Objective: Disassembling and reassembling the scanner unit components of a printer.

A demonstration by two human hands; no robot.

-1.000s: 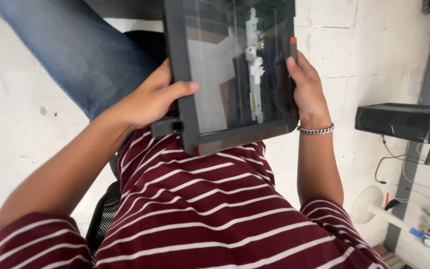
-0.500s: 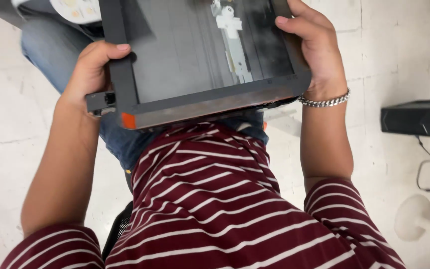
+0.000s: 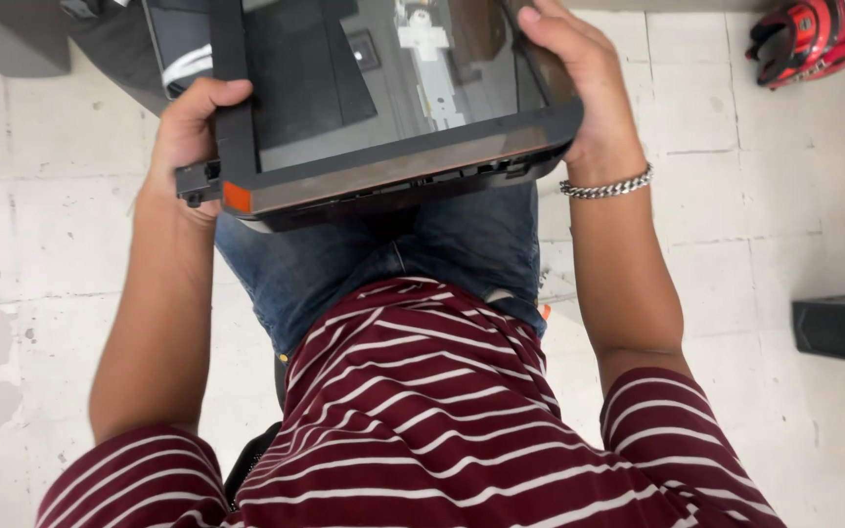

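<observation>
I hold a dark flat scanner unit (image 3: 393, 171) with a glass top over my lap, above my blue jeans. Through the glass a white mechanical part (image 3: 432, 59) shows inside. My left hand (image 3: 188, 132) grips the unit's left edge, thumb on the frame, close to a small orange corner patch (image 3: 237, 198). At the right edge my right hand (image 3: 579, 88) clasps the frame, fingers curled over the top; a silver chain bracelet (image 3: 606, 186) sits on that wrist. I wear a maroon shirt with white stripes.
Pale tiled floor (image 3: 41, 244) lies all around. A red and black helmet (image 3: 814, 39) rests at the top right. A black box (image 3: 843, 328) stands at the right edge. Dark equipment (image 3: 119, 49) sits at the top left.
The view has tilted down and the unit has shifted up and away over my lap, its front edge levelling. Both hands keep their grip on its sides.
</observation>
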